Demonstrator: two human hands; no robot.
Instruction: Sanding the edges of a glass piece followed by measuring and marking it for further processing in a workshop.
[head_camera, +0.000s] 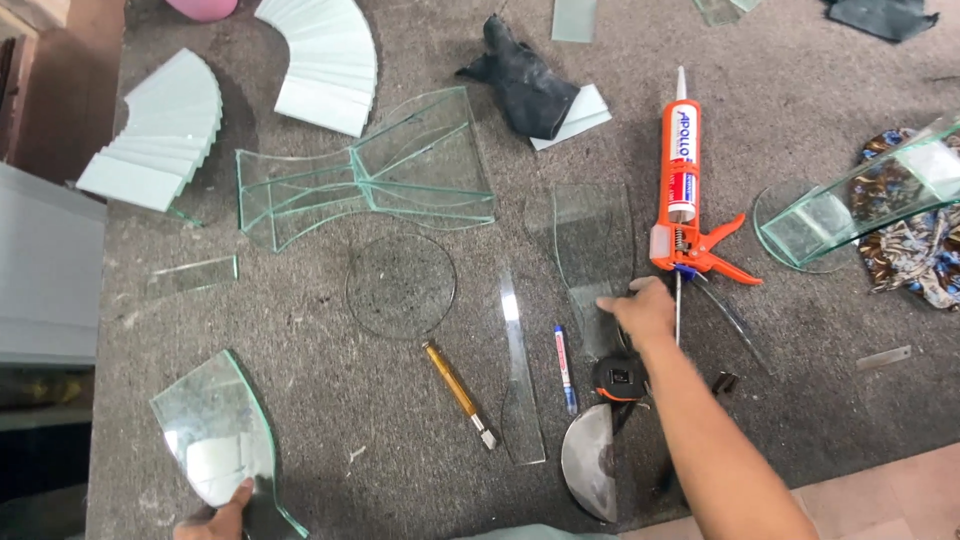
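Left hand (225, 510) is pinching a curved clear glass pane (215, 430) at the desk's (330, 400) near-left corner. Right hand (640, 310), fingers curled, is pressing a flared clear glass strip (590, 240) mid-desk, beside an orange caulking gun (685, 190).

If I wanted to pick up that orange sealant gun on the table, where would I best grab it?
Probably by the handle and trigger at the near end of the orange sealant gun. It lies flat on the table, nozzle pointing away, handle splayed out to the right. Come from the near right side; the right hand rests just below it on a curved glass piece.
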